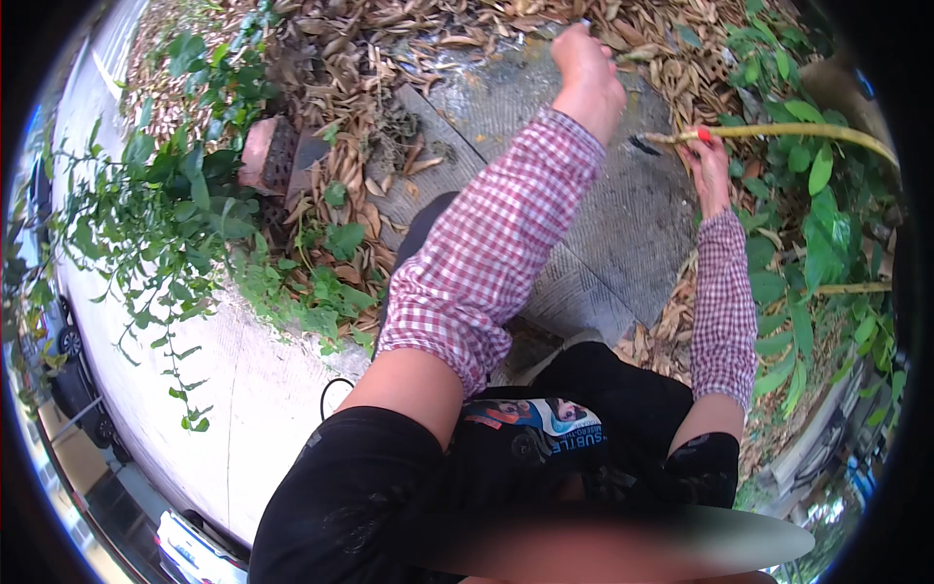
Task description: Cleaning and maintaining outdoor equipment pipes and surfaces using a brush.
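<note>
My left arm, in a red-and-white checked sleeve cover, reaches far forward over a grey stone slab [623, 243]. At its end my left hand [590, 80] is closed, its fingers curled. A small pale tip [586, 26] shows beyond it; what the hand holds is mostly hidden. To the right, my right hand [710, 167] has its fingers closed at the near end of a long yellowish pole [798, 129], beside a small red piece [702, 134]. The pole runs off to the right into leaves. A short dark piece [643, 144] lies by its tip on the slab.
Dry brown leaves [467, 24] surround the slab. A reddish brick [267, 156] stands at the left by leafy green plants [185, 195]. More green foliage [822, 234] crowds the right side. Pale pavement [263, 389] and parked vehicles [73, 360] are farther left.
</note>
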`<state>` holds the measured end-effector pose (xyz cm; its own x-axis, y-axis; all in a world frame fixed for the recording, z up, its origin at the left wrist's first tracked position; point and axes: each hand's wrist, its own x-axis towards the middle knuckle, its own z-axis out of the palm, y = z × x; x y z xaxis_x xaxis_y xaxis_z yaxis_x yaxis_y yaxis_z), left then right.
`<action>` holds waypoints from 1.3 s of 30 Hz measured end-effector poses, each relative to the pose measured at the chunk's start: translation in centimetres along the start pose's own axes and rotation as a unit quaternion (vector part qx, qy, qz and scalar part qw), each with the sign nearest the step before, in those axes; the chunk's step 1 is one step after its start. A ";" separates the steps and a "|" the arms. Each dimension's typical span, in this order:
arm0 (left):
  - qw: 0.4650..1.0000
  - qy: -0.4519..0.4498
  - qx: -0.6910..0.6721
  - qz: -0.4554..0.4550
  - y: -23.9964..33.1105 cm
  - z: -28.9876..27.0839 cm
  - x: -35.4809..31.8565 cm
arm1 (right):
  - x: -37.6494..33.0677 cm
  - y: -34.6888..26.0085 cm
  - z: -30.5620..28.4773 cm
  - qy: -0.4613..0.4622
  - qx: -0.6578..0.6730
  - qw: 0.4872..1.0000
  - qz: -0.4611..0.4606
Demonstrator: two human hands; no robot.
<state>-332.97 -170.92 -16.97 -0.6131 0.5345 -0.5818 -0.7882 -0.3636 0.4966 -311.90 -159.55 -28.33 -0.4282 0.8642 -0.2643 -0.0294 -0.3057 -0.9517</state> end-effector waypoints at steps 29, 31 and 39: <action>0.999 -0.048 -0.002 -0.019 -3.7 -0.4 2.2 | 4.3 2.2 -2.9 0.020 -0.042 0.999 -0.007; 0.998 -0.049 -0.006 -0.028 -3.8 0.0 1.9 | 4.6 2.0 -3.3 0.019 -0.075 0.996 -0.043; 0.997 -0.047 -0.008 -0.064 -1.3 0.0 0.2 | 2.4 0.2 0.2 0.086 -0.060 0.993 -0.049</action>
<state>-332.02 -170.31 -17.72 -0.5001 0.6458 -0.5770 -0.8611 -0.2999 0.4106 -313.13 -157.61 -29.15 -0.2670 0.9464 -0.1819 0.0493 -0.1751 -0.9833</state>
